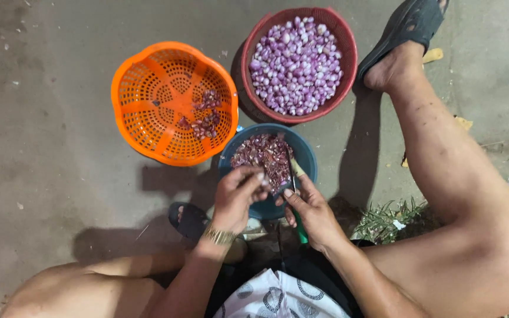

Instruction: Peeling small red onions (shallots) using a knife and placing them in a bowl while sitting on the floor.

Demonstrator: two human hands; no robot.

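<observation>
While pinched in the left hand grip, shallot beside right-hand clenched knife.

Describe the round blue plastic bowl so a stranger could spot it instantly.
Start at the large dark red round basket full of peeled purple shallots. Directly below, under both hands, sits the round blue plastic bowl. Unlike the perforated baskets, it is solid-walled and holds dark reddish peelings.

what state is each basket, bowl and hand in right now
red basket: nearly full of peeled purple shallots
orange basket: mostly bare, a few dark pieces inside
blue bowl: heaped with reddish skins
left hand: pinching a small shallot over the blue bowl
right hand: closed on a green-handled knife, blade up
</observation>
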